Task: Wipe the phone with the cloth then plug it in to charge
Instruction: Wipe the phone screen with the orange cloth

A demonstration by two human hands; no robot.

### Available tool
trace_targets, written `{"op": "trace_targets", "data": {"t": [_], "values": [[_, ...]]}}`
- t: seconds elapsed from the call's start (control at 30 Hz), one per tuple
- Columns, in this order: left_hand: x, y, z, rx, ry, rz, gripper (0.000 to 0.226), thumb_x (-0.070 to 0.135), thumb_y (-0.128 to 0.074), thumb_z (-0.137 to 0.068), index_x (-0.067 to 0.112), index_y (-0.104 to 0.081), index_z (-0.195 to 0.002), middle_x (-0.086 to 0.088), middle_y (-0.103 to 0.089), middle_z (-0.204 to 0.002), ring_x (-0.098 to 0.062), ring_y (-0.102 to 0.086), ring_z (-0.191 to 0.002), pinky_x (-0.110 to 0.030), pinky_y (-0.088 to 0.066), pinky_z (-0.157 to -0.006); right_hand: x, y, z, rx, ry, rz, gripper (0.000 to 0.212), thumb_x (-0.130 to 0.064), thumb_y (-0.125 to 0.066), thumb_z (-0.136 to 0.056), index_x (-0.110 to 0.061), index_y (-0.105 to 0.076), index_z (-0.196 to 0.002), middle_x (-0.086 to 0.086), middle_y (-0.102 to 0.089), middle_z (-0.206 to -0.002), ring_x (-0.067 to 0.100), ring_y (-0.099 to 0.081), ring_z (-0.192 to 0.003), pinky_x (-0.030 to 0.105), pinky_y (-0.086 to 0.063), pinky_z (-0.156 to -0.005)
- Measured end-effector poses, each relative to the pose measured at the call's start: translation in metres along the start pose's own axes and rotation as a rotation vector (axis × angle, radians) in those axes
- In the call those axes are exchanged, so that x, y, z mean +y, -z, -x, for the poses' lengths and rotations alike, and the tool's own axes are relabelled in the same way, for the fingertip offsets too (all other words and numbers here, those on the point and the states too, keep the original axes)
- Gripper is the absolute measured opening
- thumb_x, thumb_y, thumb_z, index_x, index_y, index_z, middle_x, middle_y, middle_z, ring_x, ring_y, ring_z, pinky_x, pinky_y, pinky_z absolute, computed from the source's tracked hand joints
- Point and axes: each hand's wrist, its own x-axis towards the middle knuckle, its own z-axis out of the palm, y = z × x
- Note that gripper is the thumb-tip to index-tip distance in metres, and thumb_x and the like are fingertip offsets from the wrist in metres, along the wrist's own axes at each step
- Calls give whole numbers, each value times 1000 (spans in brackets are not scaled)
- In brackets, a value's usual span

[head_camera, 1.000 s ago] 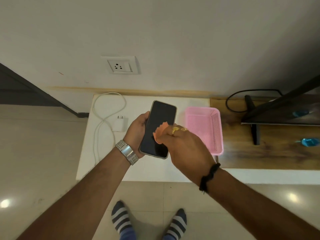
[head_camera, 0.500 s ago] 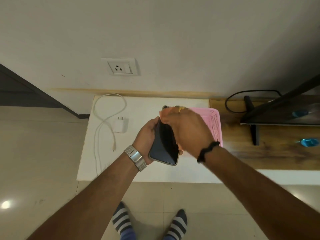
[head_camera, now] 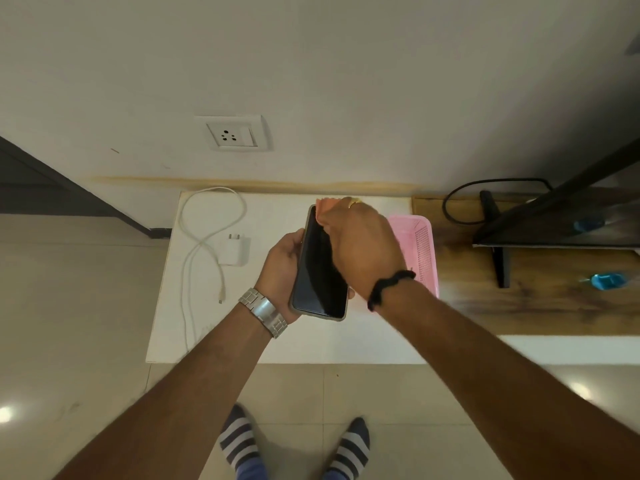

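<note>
My left hand (head_camera: 282,265) grips a black phone (head_camera: 317,282) by its left edge, screen up, above the white table (head_camera: 277,344). My right hand (head_camera: 363,247) presses a small peach cloth (head_camera: 327,204) against the top end of the screen; most of the cloth is hidden under my fingers. A white charger adapter (head_camera: 234,249) lies on the table to the left, its white cable (head_camera: 207,233) looped toward the wall. A white wall socket (head_camera: 232,134) sits on the wall above the table.
A pink plastic basket (head_camera: 424,251) stands on the table just right of my hands. Further right is a wooden surface (head_camera: 485,306) with a dark monitor stand (head_camera: 498,244), a black cable and a blue object (head_camera: 607,279). My striped socks show on the tiled floor below.
My right hand slid the cloth from the middle of the screen up to its top end. The phone tilted more upright in my left hand.
</note>
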Motion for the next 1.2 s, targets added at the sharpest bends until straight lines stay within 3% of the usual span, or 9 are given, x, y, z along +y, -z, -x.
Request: {"op": "trace_targets", "data": {"t": [0.17,0.3,0.4,0.53,0.63,0.73,0.93,1.1,1.2], "values": [[9,8,0,-14,-19,-29,56,48,-55,-89,10,-76,-124,-22,-75,-119,-35,-74,-99,-42,-60,-89,-39,2,63,-101,188,-223,34,2,-42,-89,-15,-70,-101,0,-69,-97,20,-64,-89,33,-56,-81],[10,10,1,-41,-12,-7,49,48,-51,-95,10,-75,-113,-14,-75,-104,-33,-72,-94,-45,-59,-87,-26,27,56,-97,-237,-987,19,-5,-60,-99,-11,-78,-101,-11,-74,-70,14,-73,-68,31,-60,-77],[6,11,1,-40,-17,40,48,51,-47,-99,14,-65,-125,-18,-67,-115,-39,-63,-100,-56,-48,-94,-4,45,33,-149,-489,-1637,28,-2,-55,-101,-7,-71,-124,11,-77,-115,24,-73,-100,37,-60,-87],[4,12,3,-97,8,72,51,54,-42,-101,16,-75,-111,-16,-76,-104,-37,-74,-86,-57,-61,-79,2,53,28,-309,-755,-2105,37,-26,-60,-97,-3,-71,-123,17,-70,-130,30,-67,-107,37,-60,-77],[4,13,4,-101,11,76,53,53,-44,-101,15,-78,-114,-18,-75,-111,-38,-73,-88,-57,-60,-80,-5,46,27,-346,-729,-1802,29,-28,-70,-93,-7,-75,-113,12,-75,-116,27,-72,-99,38,-61,-67],[4,12,3,-72,-4,76,51,53,-49,-98,18,-75,-124,-18,-72,-122,-39,-70,-98,-57,-54,-89,-14,38,25,-197,-666,-1391,19,-10,-64,-97,-16,-77,-110,7,-80,-105,30,-76,-97,51,-60,-78],[4,13,3,-78,-9,73,45,49,-56,-92,16,-82,-108,-17,-76,-111,-38,-75,-91,-57,-59,-82,-18,33,23,-10,-643,-1172,16,-12,-67,-94,-22,-77,-103,-5,-80,-93,13,-76,-84,32,-63,-72],[7,9,8,-16,7,74,45,52,-56,-93,17,-83,-98,-13,-78,-98,-31,-76,-76,-43,-63,-69,-8,17,30,80,-358,-380,30,-33,-64,-98,-25,-64,-127,-3,-69,-123,16,-66,-106,33,-54,-97],[9,5,9,-27,14,51,41,53,-62,-84,18,-83,-88,-9,-77,-90,-26,-75,-73,-36,-62,-67,-4,9,38,82,-25,-64,33,-23,-56,-100,-18,-62,-132,6,-64,-134,27,-63,-119,35,-50,-101]]}}
